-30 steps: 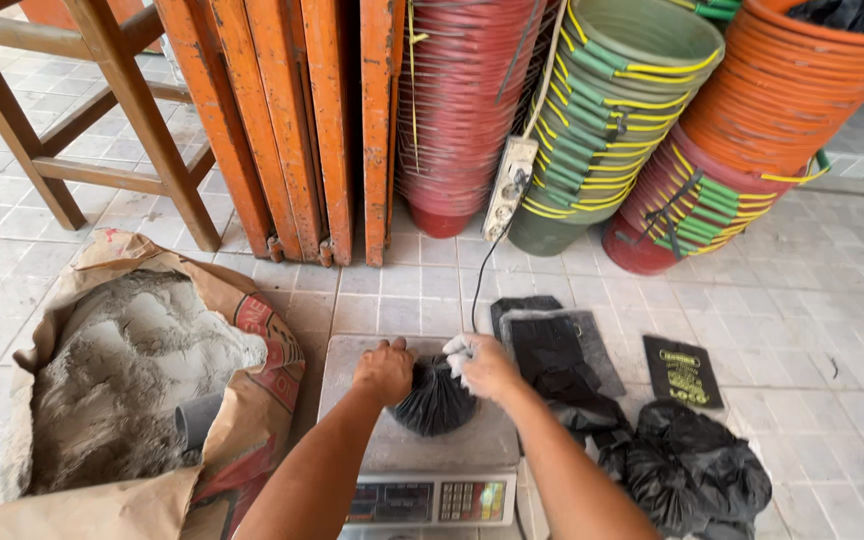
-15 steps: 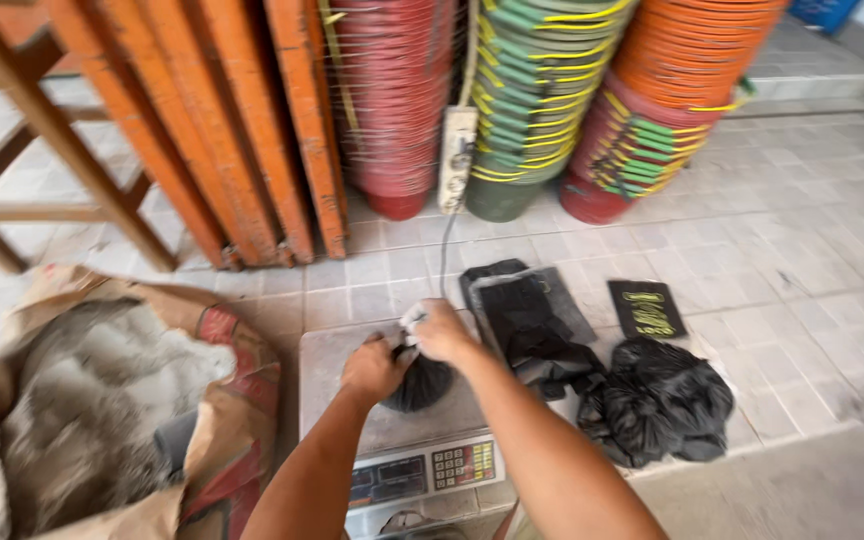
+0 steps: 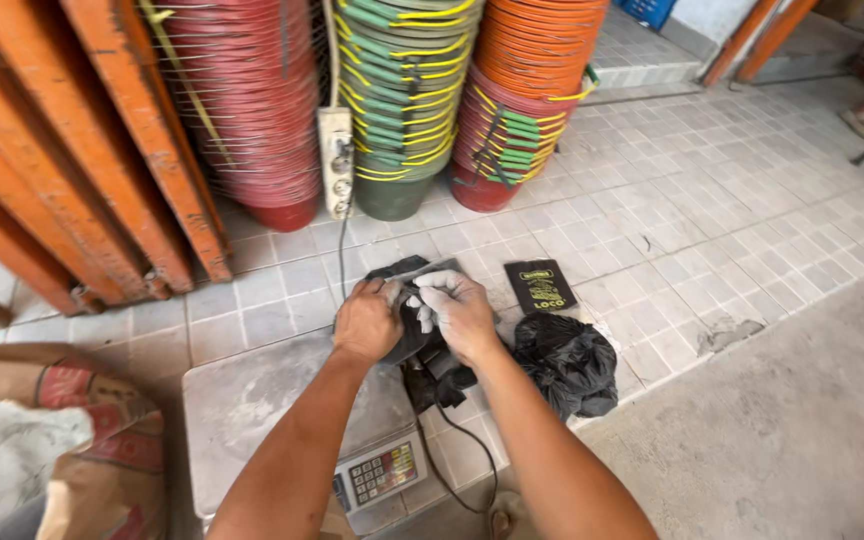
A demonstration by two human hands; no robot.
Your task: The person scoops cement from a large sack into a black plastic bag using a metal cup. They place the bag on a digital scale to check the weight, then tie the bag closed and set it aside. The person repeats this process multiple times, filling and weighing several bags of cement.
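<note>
Tiled floor [image 3: 652,210], pale square tiles, rough concrete strip at lower right. Orange wooden frames [image 3: 102,150] lean at left. Stacks of nested baskets behind: red [image 3: 252,110], green [image 3: 402,90], orange [image 3: 527,70]. White power strip [image 3: 336,160] hangs in front of them. Digital scale [image 3: 282,410] with dusty steel platform sits on floor, keypad toward camera. Open brown sack [image 3: 42,450] of grey powder at lower left. Flat black packet [image 3: 540,286] and crumpled black bags [image 3: 567,362] lie right of scale.

Small black plastic bag [image 3: 414,322], filled, shiny and wrinkled, is held just above scale's right edge. Left hand [image 3: 367,320] fingers closed on bag's left side; right hand [image 3: 460,312], dusty white, fingers curled tight on its top.
</note>
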